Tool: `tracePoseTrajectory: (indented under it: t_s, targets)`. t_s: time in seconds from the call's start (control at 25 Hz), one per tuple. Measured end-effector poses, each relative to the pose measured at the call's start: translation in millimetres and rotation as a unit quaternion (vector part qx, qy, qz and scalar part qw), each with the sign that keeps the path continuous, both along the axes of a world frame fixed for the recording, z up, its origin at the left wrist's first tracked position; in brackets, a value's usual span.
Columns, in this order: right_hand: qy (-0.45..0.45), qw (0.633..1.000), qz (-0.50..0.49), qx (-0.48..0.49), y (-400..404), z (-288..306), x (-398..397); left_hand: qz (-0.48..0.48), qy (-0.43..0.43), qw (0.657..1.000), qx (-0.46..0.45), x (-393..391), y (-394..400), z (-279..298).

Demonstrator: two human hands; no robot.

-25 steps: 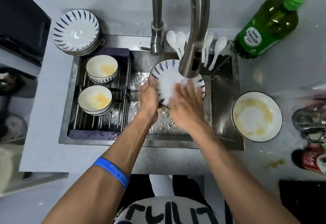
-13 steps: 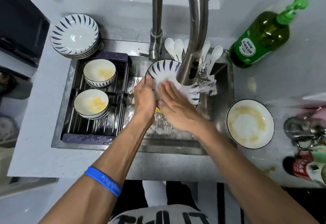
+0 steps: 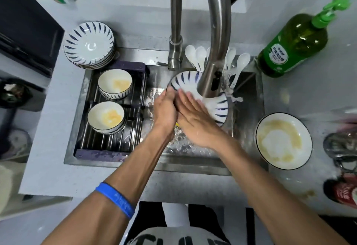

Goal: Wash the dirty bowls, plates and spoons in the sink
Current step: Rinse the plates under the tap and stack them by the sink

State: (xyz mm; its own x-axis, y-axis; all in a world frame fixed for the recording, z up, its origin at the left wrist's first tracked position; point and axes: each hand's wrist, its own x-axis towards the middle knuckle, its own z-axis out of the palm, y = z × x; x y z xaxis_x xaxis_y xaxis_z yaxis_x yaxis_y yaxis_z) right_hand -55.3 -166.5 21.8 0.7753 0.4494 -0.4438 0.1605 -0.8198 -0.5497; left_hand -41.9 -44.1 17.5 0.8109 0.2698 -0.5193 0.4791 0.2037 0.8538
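1. Striped plate [image 3: 220, 107] was held tilted under the faucet [image 3: 211, 67], over the sink [image 3: 249, 109] basin, w/ water running over its face and spilling off the right edge.
2. Left hand [image 3: 166, 109] gripped the plate's left rim, fingers curled round the edge; the grip read as clamped, not loose.
3. Right hand [image 3: 195, 121] lay flat on the plate's face, fingers straight and together, pressing, not grasping.
4. Change vs. 1 s ago: right hand had slid from the plate's centre toward its lower-left, next to the left hand; the plate's right half was now uncovered and looked clean. Left hand's hold was unchanged.
5. Meaning (judgement): a rubbing stroke under running water, approx. late in this plate's rinse; it probably needs only a last pass before going to the stack.
6. Clean plate stack [image 3: 88, 45] sat on the counter at the sink's back-left corner.
7. Two dirty bowls [image 3: 105, 116] w/ yellow residue sat on the drain rack [image 3: 116, 144] in the sink's left part; a soiled plate [image 3: 284, 140] waited on the counter to the right.
8. White spoons [image 3: 201, 55] stood propped behind the faucet; clean or dirty, cannot tell.
9. Task est.: well short of done.
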Motion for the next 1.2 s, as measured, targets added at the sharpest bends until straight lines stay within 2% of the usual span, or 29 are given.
tracePoseTrajectory:
  t_s: [0.08, 0.12, 0.16, 0.2, 0.24, 0.28, 0.32, 0.36, 0.4, 0.48, 0.52, 0.6, 0.64, 0.72, 0.8, 0.88, 0.92, 0.96, 1.0, 1.04, 1.08, 1.16, 1.2]
  targets:
    - [-0.123, 0.99, -0.035, -0.057, -0.7, -6.5, 1.9, -0.035, 0.029, 0.999, -0.017, -13.9, -11.8, -4.5]
    - [-0.192, 0.971, -0.091, -0.109, -7.4, -10.1, 3.4, -0.04, 0.036, 0.998, -0.018, -18.8, -13.1, -8.0]
    - [-0.223, 0.951, -0.172, -0.128, -17.8, -11.7, 7.0, -0.043, 0.04, 0.998, -0.017, -16.2, -8.0, -11.0]
    - [-0.219, 0.935, -0.261, -0.103, -30.9, -10.3, 11.3, -0.05, 0.043, 0.998, -0.009, -7.2, 2.5, -14.2]
    - [-0.171, 0.921, -0.348, -0.033, -43.9, -12.5, 15.2, -0.084, 0.052, 0.995, -0.002, 4.5, 13.5, -14.0]
    - [-0.08, 0.896, -0.429, 0.085, -48.8, -13.2, 19.7, -0.121, 0.052, 0.991, 0.005, 16.6, 21.1, -9.7]
    - [0.016, 0.847, -0.489, 0.21, -46.7, -19.9, 22.0, -0.129, 0.051, 0.99, 0.013, 23.2, 21.7, -4.1]
    - [0.065, 0.791, -0.534, 0.291, -39.8, -23.5, 18.5, -0.097, 0.05, 0.994, 0.024, 19.0, 15.4, -0.6]
    - [0.063, 0.752, -0.571, 0.323, -30.0, -28.2, 13.6, -0.051, 0.049, 0.997, 0.04, 10.3, 6.0, 3.0]
    - [0.06, 0.698, -0.622, 0.348, -19.4, -32.7, 3.8, 0.053, 0.066, 0.994, 0.073, -11.4, -2.5, 1.7]
    - [0.102, 0.693, -0.625, 0.344, -23.9, -28.7, 5.5, 0.051, 0.072, 0.995, 0.052, -16.8, -1.0, -4.2]
    - [0.209, 0.717, -0.56, 0.359, -40.2, -17.3, 18.6, -0.047, 0.076, 0.996, 0.03, -9.4, 8.6, -8.9]
    - [0.201, 0.717, -0.557, 0.367, -47.2, -12.6, 27.0, -0.052, 0.079, 0.995, 0.016, -2.9, 9.3, -13.2]
    - [0.082, 0.723, -0.594, 0.345, -46.0, -3.7, 30.1, 0.035, 0.095, 0.991, -0.09, 1.0, -1.7, -12.3]
    - [0.003, 0.729, -0.595, 0.34, -30.6, -0.7, 8.9, 0.065, 0.152, 0.968, -0.19, -10.8, -24.2, -30.2]
    - [0.031, 0.68, -0.603, 0.416, -27.4, -7.1, -12.3, 0.065, 0.147, 0.958, -0.239, -11.0, -32.8, -42.4]
    - [0.074, 0.636, -0.606, 0.473, -34.1, -9.8, -15.7, 0.056, 0.137, 0.957, -0.248, -8.0, -30.0, -41.5]
    - [0.121, 0.575, -0.615, 0.525, -43.0, -10.1, -12.5, 0.033, 0.136, 0.956, -0.258, -5.2, -27.3, -37.3]
    - [0.158, 0.529, -0.63, 0.545, -50.3, -11.0, -7.8, 0.004, 0.148, 0.96, -0.237, -5.9, -25.9, -30.4]
    - [0.186, 0.523, -0.648, 0.522, -54.2, -12.0, -4.9, -0.026, 0.148, 0.965, -0.216, -7.2, -23.8, -27.9]
    - [0.2, 0.55, -0.656, 0.477, -53.3, -14.0, -3.6, -0.038, 0.141, 0.97, -0.194, -9.5, -19.9, -28.2]
    - [0.175, 0.649, -0.646, 0.363, -42.7, -13.0, -3.0, -0.01, 0.141, 0.979, -0.15, -17.6, -12.1, -26.1]
    - [0.158, 0.68, -0.638, 0.326, -36.0, -9.9, -1.4, -0.016, 0.138, 0.983, -0.117, -22.7, -3.4, -25.4]
